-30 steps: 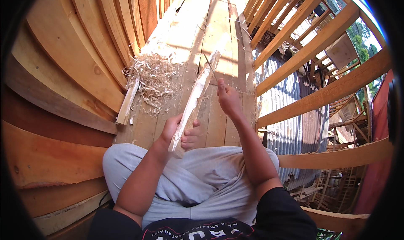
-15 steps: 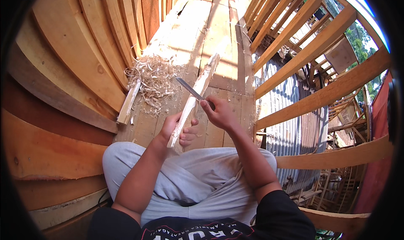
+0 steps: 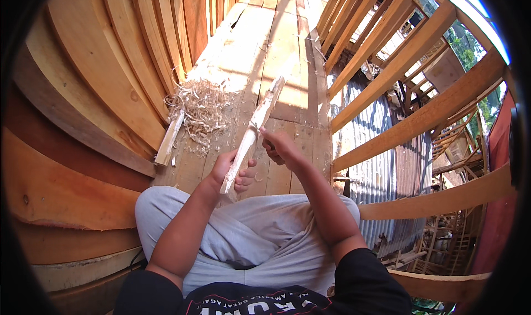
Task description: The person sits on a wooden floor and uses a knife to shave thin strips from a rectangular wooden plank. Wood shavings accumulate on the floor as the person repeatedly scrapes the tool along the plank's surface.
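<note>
A long strip of pale wood (image 3: 259, 117), with rough and whittled faces, slants up and away from my lap. My left hand (image 3: 223, 166) is wrapped round its near part, fingers curling out on the right side. My right hand (image 3: 281, 149) is closed beside the strip's middle, the index finger at its right edge. The knife seen in it a moment ago is out of sight now, its blade hidden behind the wood or the hand.
Curly shavings (image 3: 202, 108) lie heaped on the plank floor (image 3: 285, 174) to the left, with a short wood piece (image 3: 170, 138) beside them. Upright boards (image 3: 105, 77) line the left. A slatted wooden railing (image 3: 426, 130) runs along the right, above corrugated metal sheets (image 3: 381, 166).
My right hand has turned and dropped slightly, and the knife blade that crossed over the strip no longer shows. My left hand keeps its hold, and the strip has barely moved.
</note>
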`<state>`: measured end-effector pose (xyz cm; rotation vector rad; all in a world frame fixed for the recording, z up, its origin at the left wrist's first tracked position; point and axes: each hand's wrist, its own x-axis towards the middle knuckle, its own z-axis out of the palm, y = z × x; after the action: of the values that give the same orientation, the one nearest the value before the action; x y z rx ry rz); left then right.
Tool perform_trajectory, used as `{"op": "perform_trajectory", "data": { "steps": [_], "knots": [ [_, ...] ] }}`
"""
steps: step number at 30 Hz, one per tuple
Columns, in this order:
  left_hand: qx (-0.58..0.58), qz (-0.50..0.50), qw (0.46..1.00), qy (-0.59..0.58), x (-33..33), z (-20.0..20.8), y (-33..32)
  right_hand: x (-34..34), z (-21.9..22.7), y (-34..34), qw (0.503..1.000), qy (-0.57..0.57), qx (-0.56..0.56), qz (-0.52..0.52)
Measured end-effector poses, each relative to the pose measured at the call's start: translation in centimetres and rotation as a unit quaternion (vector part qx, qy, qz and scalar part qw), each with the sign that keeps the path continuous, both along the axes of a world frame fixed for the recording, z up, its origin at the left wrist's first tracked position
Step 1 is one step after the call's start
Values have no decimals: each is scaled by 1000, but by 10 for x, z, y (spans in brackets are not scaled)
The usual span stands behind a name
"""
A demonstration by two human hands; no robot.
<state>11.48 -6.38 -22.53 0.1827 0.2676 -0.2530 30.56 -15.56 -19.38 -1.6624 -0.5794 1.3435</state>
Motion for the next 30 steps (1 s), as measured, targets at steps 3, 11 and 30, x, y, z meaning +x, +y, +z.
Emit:
{"op": "perform_trajectory", "data": {
  "steps": [3, 11, 30],
  "knots": [
    [-33, -1, 999, 4, 3, 0, 2, 8, 1, -5, 997, 72, -15, -14],
    [65, 34, 994, 77, 9, 2, -8, 28, 34, 2, 978, 65, 76, -185],
    [88, 72, 987, 110, 6, 16, -11, -35, 98, 181, 754, -651, 73, 49]
  ]
}}
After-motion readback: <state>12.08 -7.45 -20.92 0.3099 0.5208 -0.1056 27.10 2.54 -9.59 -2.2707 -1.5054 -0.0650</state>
